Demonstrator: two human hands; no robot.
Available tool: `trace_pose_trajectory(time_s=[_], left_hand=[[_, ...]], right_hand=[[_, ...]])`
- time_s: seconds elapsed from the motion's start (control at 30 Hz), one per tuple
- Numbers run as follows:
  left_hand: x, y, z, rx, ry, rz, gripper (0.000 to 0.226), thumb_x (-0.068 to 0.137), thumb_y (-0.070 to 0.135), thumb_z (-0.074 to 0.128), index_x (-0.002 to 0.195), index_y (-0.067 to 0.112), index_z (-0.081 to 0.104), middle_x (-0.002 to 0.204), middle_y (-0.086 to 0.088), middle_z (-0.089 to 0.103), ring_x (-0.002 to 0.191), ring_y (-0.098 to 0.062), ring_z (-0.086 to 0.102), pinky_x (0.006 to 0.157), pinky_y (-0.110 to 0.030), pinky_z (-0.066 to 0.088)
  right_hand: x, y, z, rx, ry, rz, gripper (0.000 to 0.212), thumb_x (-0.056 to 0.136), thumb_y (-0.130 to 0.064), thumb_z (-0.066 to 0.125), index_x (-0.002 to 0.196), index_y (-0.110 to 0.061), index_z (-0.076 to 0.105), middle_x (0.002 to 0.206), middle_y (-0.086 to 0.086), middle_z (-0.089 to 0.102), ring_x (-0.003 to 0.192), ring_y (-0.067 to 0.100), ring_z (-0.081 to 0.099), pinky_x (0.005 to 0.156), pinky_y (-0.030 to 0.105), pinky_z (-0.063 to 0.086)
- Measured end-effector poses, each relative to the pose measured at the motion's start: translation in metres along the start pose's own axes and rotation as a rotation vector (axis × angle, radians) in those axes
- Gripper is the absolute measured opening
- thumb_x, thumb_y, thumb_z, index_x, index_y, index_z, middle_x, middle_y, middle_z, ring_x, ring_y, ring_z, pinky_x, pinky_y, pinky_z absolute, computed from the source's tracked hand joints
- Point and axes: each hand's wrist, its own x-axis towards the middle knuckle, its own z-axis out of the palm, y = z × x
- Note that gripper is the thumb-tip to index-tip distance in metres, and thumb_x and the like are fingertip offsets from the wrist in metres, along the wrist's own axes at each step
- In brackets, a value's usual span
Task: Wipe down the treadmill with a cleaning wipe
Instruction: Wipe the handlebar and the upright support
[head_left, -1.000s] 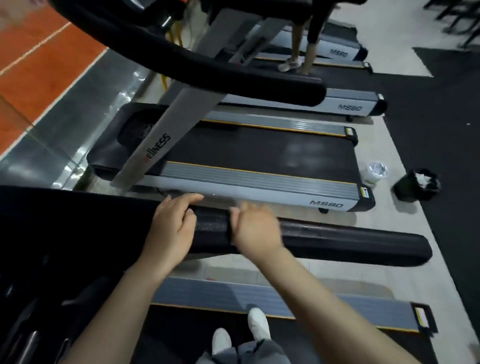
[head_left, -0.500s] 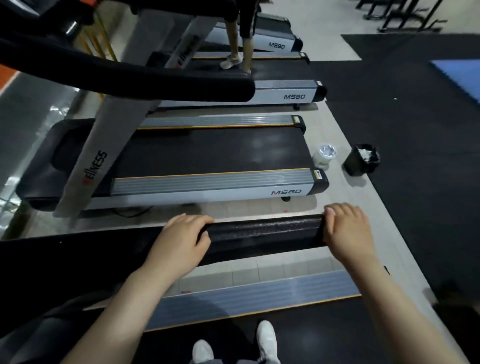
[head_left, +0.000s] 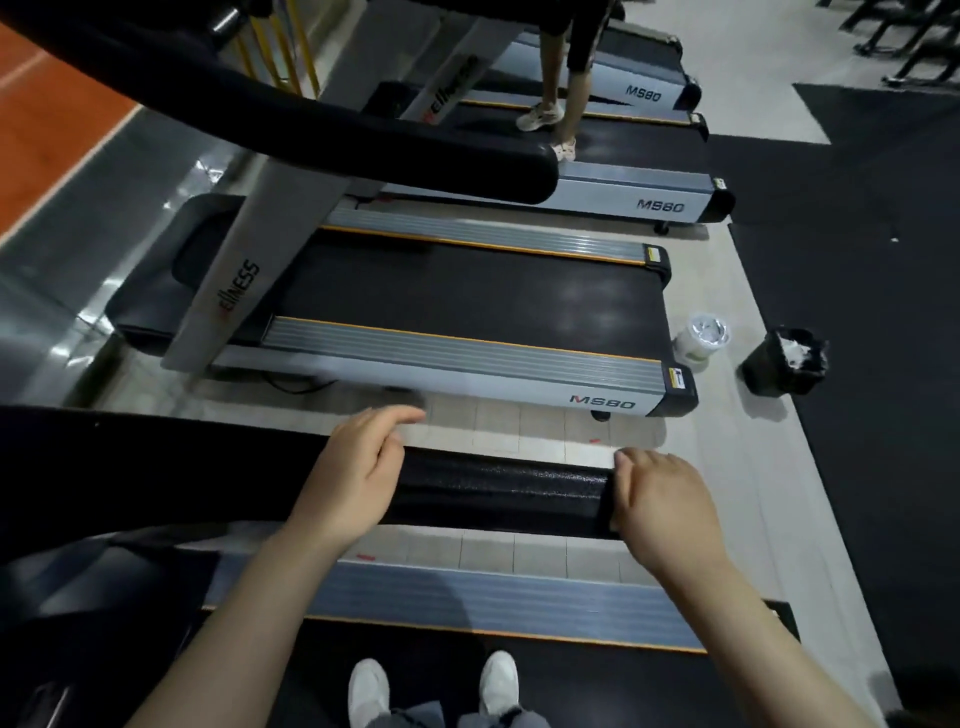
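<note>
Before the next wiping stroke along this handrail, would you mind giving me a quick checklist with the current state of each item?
1. Right hand wrapped round the end of the handrail: ok.
2. Cleaning wipe under the right hand: cannot tell, none shows.
3. Left hand steadying the rail: not ok, its fingers are raised off it.
4. Rail between the hands free of other things: ok.
5. Feet on the treadmill belt: ok, both shoes stand on it.
6. Wipe canister and bin to hand: not ok, both stand on the floor beyond the next treadmill.
</note>
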Motion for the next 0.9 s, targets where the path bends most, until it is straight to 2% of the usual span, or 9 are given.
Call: trace_pose_trajectory(time_s=[0.07, 0.13, 0.23, 0.33, 0.43, 0.53, 0.67, 0.8, 0.9], left_hand=[[-0.003, -0.003, -0.006, -0.019, 0.076, -0.012, 0.037, 0.099, 0.003, 0.043, 0.125, 0.021, 0.064, 0.123, 0.015, 0.057, 0.12, 0.002, 0.045, 0.1, -0.008, 0.027], [-0.009, -0.012, -0.02, -0.003, 0.143, 0.004, 0.036, 0.097, 0.005, 0.043, 0.123, 0.018, 0.065, 0.123, 0.015, 0.054, 0.121, 0.01, 0.037, 0.103, -0.005, 0.022], [-0.026, -0.039, -0.052, 0.01, 0.245, -0.012, 0.039, 0.091, 0.013, 0.037, 0.116, 0.016, 0.067, 0.126, 0.012, 0.057, 0.128, 0.005, 0.039, 0.111, -0.016, 0.028], [-0.05, -0.076, -0.091, 0.049, 0.348, -0.083, 0.039, 0.092, 0.015, 0.037, 0.115, 0.015, 0.067, 0.13, 0.009, 0.057, 0.133, -0.011, 0.044, 0.114, -0.032, 0.033], [-0.081, -0.109, -0.127, 0.07, 0.44, -0.179, 0.036, 0.094, 0.014, 0.039, 0.117, 0.016, 0.067, 0.131, 0.009, 0.054, 0.136, -0.016, 0.041, 0.114, -0.035, 0.03], [-0.112, -0.135, -0.158, 0.117, 0.508, -0.258, 0.033, 0.096, 0.003, 0.046, 0.118, 0.016, 0.066, 0.131, 0.009, 0.054, 0.137, -0.018, 0.041, 0.114, -0.036, 0.029], [-0.142, -0.157, -0.184, 0.213, 0.511, -0.312, 0.037, 0.091, 0.003, 0.052, 0.123, 0.019, 0.062, 0.138, 0.004, 0.055, 0.141, -0.017, 0.036, 0.117, -0.046, 0.029], [-0.153, -0.169, -0.194, 0.19, 0.536, -0.348, 0.044, 0.089, 0.0, 0.051, 0.128, 0.02, 0.059, 0.143, 0.006, 0.05, 0.143, -0.013, 0.03, 0.12, -0.046, 0.023], [-0.156, -0.176, -0.2, 0.115, 0.569, -0.322, 0.044, 0.088, -0.002, 0.052, 0.126, 0.018, 0.06, 0.142, 0.004, 0.051, 0.139, -0.015, 0.036, 0.116, -0.048, 0.03]], right_hand=[[0.002, -0.033, 0.001, -0.05, -0.067, -0.116, 0.045, 0.098, -0.03, 0.022, 0.074, -0.018, 0.058, 0.067, 0.003, 0.061, 0.061, 0.029, 0.056, 0.061, 0.037, 0.043], [0.005, -0.073, 0.007, -0.041, -0.095, -0.191, 0.051, 0.099, -0.04, 0.02, 0.088, -0.017, 0.064, 0.078, 0.005, 0.066, 0.071, 0.029, 0.061, 0.068, 0.037, 0.047], [-0.002, -0.139, 0.025, -0.06, -0.068, -0.398, 0.063, 0.096, -0.052, 0.029, 0.123, -0.005, 0.061, 0.11, 0.012, 0.068, 0.099, 0.031, 0.063, 0.09, 0.041, 0.05], [-0.014, -0.205, 0.047, -0.04, -0.015, -0.628, 0.077, 0.093, -0.052, 0.042, 0.142, 0.007, 0.04, 0.141, 0.025, 0.048, 0.129, 0.041, 0.046, 0.112, 0.051, 0.034], [-0.015, -0.266, 0.058, -0.029, 0.034, -0.796, 0.078, 0.092, -0.041, 0.051, 0.147, 0.011, 0.028, 0.152, 0.03, 0.031, 0.14, 0.044, 0.031, 0.117, 0.053, 0.024], [-0.01, -0.32, 0.065, -0.076, 0.045, -0.943, 0.073, 0.098, -0.036, 0.042, 0.15, 0.01, 0.018, 0.156, 0.032, 0.015, 0.145, 0.046, 0.016, 0.12, 0.053, 0.012], [0.0, -0.38, 0.079, -0.195, 0.133, -1.192, 0.068, 0.103, -0.031, 0.029, 0.151, 0.008, 0.003, 0.157, 0.032, -0.005, 0.146, 0.046, -0.002, 0.12, 0.053, -0.004], [0.0, -0.414, 0.086, -0.313, 0.208, -1.403, 0.07, 0.103, -0.033, 0.031, 0.152, 0.004, -0.001, 0.159, 0.027, -0.004, 0.148, 0.041, 0.001, 0.122, 0.049, 0.002], [0.004, -0.408, 0.087, -0.374, 0.257, -1.598, 0.059, 0.105, -0.025, 0.037, 0.153, 0.003, 0.015, 0.161, 0.022, 0.007, 0.148, 0.036, 0.016, 0.121, 0.048, 0.013]])
